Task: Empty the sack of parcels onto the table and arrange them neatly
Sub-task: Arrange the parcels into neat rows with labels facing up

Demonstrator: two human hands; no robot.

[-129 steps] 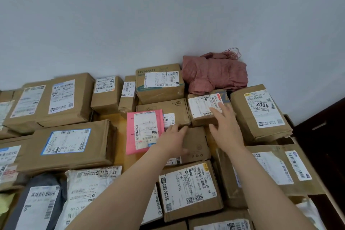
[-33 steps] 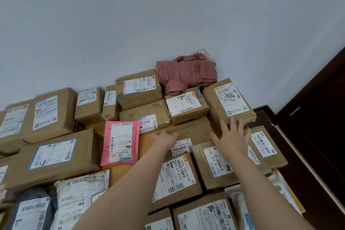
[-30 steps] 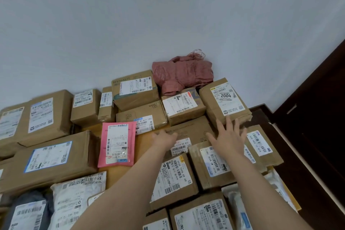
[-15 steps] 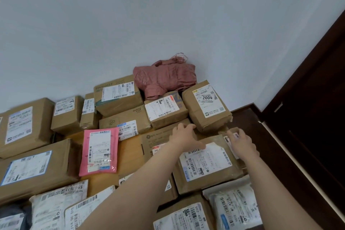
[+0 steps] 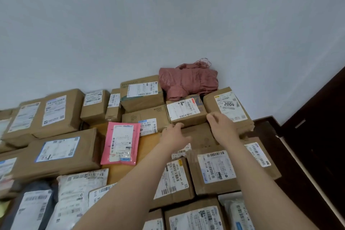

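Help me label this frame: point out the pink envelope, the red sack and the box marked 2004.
pink envelope [image 5: 119, 144], head view, its white label
red sack [image 5: 188, 80], head view, crumpled middle
box marked 2004 [image 5: 228, 105], head view, its printed label

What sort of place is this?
Probably a plain indoor room used for parcel sorting: labelled parcels crowd a wooden table against a bare white wall, a crumpled pink sack lies at the back, and a dark door stands at right.

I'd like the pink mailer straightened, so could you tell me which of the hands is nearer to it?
Left. The left hand is just right of the pink mailer, across a strip of bare table; the right hand is farther right, beyond it.
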